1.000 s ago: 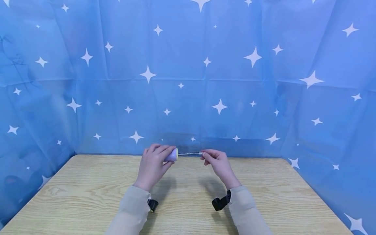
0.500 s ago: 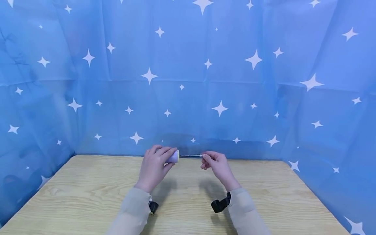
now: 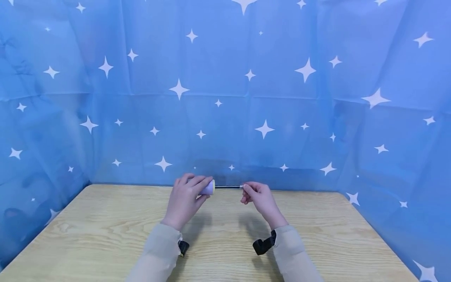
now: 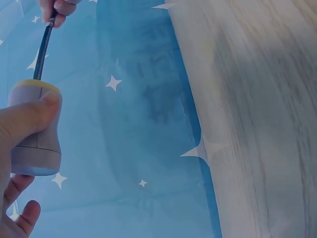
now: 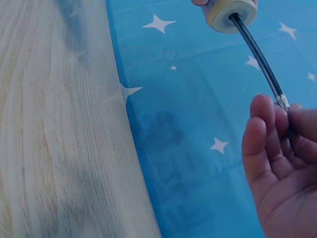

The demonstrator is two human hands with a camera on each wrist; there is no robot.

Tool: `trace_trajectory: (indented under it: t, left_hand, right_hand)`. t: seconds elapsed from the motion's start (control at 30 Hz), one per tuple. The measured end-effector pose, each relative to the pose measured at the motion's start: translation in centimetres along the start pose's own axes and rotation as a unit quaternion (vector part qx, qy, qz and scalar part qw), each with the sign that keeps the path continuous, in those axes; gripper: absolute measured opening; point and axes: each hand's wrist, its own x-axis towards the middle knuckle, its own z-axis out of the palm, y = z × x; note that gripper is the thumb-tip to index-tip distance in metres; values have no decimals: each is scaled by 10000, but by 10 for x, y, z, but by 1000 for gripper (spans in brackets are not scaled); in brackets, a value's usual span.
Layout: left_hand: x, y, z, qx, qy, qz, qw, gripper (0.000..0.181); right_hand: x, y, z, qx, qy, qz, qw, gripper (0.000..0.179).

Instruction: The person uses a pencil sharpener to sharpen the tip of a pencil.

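My left hand (image 3: pixel 182 201) grips a lavender, waisted cylinder (image 4: pixel 39 157) with a yellow rim, its thumb lying along the side in the left wrist view. Out of a hole in the cylinder's yellow-rimmed end runs a thin black strip or cord (image 5: pixel 257 54), slightly bowed in the right wrist view. My right hand (image 3: pixel 262 200) pinches the silvery tip (image 5: pixel 283 101) of this cord between thumb and fingers. Held level in the head view, the cord spans the gap between both hands, above the table's far part. What lies inside the cylinder is hidden.
Below the hands is a light wood-grain table (image 3: pixel 225 243), its far edge just behind them. A blue curtain (image 3: pixel 225 117) with white stars hangs around the back and sides. Each wrist carries a black camera (image 3: pixel 263 246).
Both hands keep nearly the same place and hold. Pale flecks showed along the cord earlier; now it looks a smoother dark line. The view has shifted slightly.
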Motion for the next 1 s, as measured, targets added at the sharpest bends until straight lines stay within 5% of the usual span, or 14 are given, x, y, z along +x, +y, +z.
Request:
trace_trajectory:
  t: [0.47, 1.0]
  left_hand:
    - [-2, 0, 2, 98, 30, 77, 9999, 53]
    - [1, 1, 0, 36, -25, 145, 9999, 52]
  right_hand:
    - [0, -3, 8, -59, 136, 334, 9993, 36]
    - [-2, -4, 11, 531, 202, 555, 9968, 43]
